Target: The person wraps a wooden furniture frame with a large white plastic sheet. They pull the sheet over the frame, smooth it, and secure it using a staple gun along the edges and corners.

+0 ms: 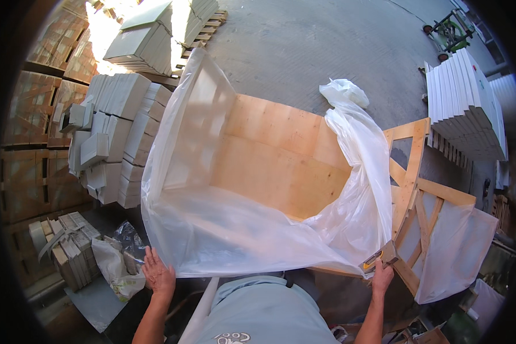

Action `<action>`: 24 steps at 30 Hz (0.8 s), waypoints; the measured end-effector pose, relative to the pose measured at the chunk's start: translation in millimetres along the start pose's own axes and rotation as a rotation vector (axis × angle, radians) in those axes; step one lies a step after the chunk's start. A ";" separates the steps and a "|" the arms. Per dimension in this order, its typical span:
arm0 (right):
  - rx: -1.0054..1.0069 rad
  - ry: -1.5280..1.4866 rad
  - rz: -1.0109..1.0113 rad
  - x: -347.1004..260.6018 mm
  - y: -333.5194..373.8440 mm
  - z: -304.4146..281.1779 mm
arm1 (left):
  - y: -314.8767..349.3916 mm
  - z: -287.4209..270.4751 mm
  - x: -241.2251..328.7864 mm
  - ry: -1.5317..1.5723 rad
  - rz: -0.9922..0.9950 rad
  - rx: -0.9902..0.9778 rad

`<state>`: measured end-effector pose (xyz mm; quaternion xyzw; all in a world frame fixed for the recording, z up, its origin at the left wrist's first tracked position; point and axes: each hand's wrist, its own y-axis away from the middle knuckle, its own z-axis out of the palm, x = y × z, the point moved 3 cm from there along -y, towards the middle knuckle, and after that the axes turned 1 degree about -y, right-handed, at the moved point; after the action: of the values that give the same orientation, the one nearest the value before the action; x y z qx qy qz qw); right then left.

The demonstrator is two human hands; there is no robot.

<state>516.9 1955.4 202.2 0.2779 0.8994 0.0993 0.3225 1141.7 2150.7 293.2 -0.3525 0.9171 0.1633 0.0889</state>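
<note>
A large open wooden crate (281, 152) stands before me, its inside lined with light plywood. Translucent plastic film (235, 229) covers its left and near sides and hangs bunched over the right side. At the near left corner my left hand (159, 270) lies against the film, fingers stretched and spread. My right hand (382, 277), at the near right corner, is wrapped around what looks like a staple gun (379, 259), grey-brown with a yellow part. The tool sits at the film's edge on the crate rim; whether it presses on the wood, I cannot tell.
White boxes (112, 135) are stacked at left beside wooden crates (28, 178). A film-covered wooden frame (458, 246) stands at right, below a stack of white panels (467, 106). A plastic bag (116, 266) lies near my left hand. Concrete floor (304, 43) stretches beyond the crate.
</note>
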 end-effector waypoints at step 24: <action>0.063 0.101 0.119 26.8 13.2 -12.1 | 72.3 73.9 358.0 0.578 1.393 -1.555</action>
<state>497.9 1981.5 202.2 0.3355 0.8991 0.1036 0.2613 833.0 2006.9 142.0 0.2611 0.5474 0.6254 -0.4910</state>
